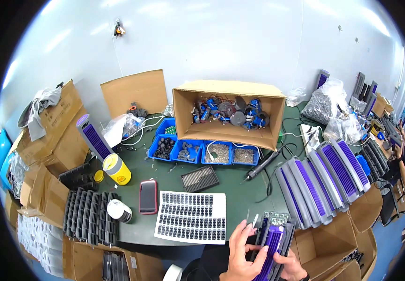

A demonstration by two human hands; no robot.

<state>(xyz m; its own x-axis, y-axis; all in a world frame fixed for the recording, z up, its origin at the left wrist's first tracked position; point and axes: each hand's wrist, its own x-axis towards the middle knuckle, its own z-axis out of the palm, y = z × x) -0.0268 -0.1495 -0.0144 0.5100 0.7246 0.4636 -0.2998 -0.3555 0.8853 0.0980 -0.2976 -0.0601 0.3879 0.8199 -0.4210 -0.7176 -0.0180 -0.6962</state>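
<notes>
While both hands worked at the tabletop's (pixel 244 199) near edge, a grey-and-purple slatted housing (pixel 271 241) sat between them, low and right of centre, its far end pointing away from the person. Left hand (pixel 242 257): fingers curled on the housing's left side, thumb against the purple slats. Right hand (pixel 290 268): gripping the right side. Slim pale piece (pixel 255 220) by the left fingertips; whether held, could not tell. Step in hand, by my reading: steadying and handling the housing; corded driver (pixel 262 166) lay untouched beyond. Next move seemed to call for a firm right-hand hold, leaving the left fingers freer. Similar housings (pixel 324 182) leaned in a row rightward; label sheet (pixel 191 218) lay left.
</notes>
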